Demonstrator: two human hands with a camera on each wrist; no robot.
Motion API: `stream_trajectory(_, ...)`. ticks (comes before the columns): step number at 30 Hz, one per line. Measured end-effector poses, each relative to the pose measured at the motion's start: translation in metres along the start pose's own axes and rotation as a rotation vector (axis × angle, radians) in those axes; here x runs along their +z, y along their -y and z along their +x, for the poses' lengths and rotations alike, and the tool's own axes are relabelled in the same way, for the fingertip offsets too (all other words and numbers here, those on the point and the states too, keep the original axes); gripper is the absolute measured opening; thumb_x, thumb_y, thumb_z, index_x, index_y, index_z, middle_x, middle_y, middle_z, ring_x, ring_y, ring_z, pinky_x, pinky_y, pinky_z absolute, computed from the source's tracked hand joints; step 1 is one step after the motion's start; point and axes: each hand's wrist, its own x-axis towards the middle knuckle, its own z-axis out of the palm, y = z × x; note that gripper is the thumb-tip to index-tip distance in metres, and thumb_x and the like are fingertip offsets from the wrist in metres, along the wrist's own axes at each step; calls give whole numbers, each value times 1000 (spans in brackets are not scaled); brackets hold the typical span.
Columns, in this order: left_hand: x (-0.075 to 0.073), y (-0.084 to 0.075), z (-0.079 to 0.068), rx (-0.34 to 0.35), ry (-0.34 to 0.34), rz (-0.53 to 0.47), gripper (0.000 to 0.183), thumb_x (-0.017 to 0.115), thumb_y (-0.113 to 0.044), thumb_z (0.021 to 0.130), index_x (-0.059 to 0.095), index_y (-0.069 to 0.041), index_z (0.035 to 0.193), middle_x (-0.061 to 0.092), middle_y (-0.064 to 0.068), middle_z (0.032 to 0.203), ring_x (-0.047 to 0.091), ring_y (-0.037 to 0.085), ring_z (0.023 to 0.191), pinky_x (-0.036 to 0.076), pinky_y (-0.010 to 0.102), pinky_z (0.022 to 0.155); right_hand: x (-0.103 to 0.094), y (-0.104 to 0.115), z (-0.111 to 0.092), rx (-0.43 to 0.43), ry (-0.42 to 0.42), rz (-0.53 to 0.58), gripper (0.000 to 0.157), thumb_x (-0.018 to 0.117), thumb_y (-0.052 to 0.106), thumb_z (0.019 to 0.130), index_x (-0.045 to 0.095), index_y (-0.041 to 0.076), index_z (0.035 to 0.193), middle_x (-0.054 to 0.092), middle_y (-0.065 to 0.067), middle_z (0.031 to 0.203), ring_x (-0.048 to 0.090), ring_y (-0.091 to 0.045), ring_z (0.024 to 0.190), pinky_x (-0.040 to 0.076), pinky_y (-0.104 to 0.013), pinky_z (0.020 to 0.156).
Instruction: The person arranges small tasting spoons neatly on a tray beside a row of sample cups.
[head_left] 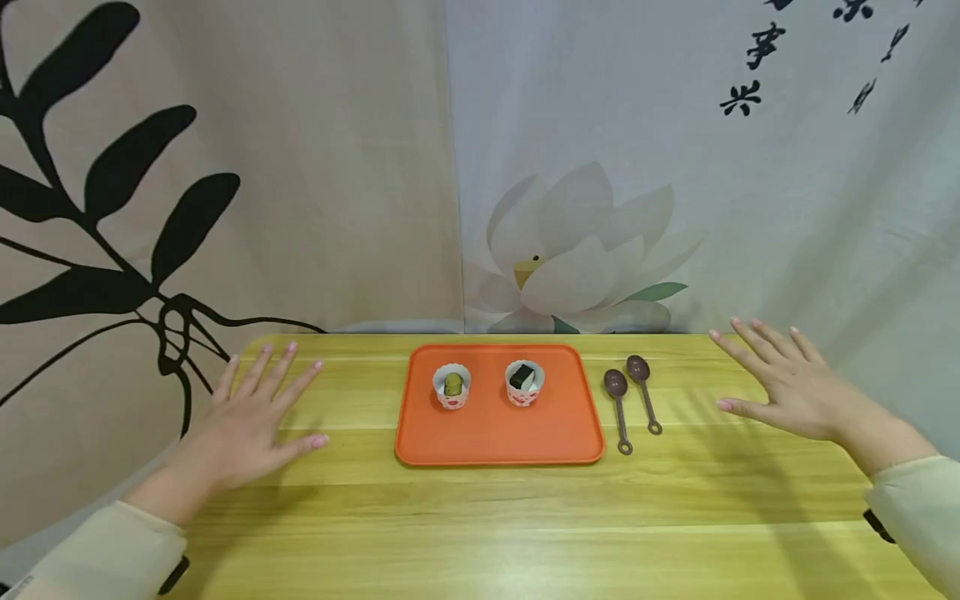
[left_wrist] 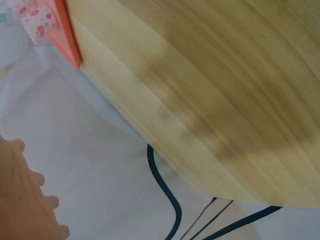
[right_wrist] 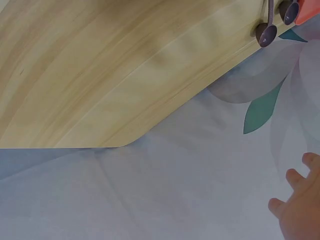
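Observation:
Spread fingers and a bare palm mark my left hand (head_left: 251,417), held over the table's left side with nothing in it. On the opposite side, my right hand (head_left: 787,383) is also spread and holds nothing. Nearest to it lie two brown spoons (head_left: 617,385) (head_left: 639,369), handles toward me. An orange tray (head_left: 498,437) sits between the hands. Two patterned paper cups stand on it: the left cup (head_left: 453,402) holds a green piece, the right cup (head_left: 523,398) a black-and-white piece. In the left wrist view, a cup (left_wrist: 40,22) shows beside the tray's corner.
The wooden table (head_left: 465,533) ends at the back against a pale curtain (head_left: 337,167) printed with dark leaves and a lotus. Its rounded far right corner (right_wrist: 125,142) shows in the right wrist view. Both hands cast shadows on the wood.

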Motion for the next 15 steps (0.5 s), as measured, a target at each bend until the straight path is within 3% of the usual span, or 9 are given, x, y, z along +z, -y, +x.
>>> stream_trajectory(10, 2, -8, 0, -17, 13, 14, 94, 50, -68, 94, 5, -24, 163, -1, 18, 166, -6, 43, 151, -23, 55, 113, 2, 6, -3, 12, 7, 21, 93, 66, 52, 92, 11, 25, 163, 2, -10, 168, 4, -37, 153, -17, -55, 117)
stream_trajectory(15, 3, -11, -1, -19, 27, 8, 93, 48, -68, 94, 3, -25, 163, -3, 18, 166, -5, 45, 150, -24, 56, 113, 4, 8, -4, 7, -4, 18, 94, 66, 52, 92, 11, 24, 163, 2, -10, 168, 1, -34, 154, -16, -54, 118)
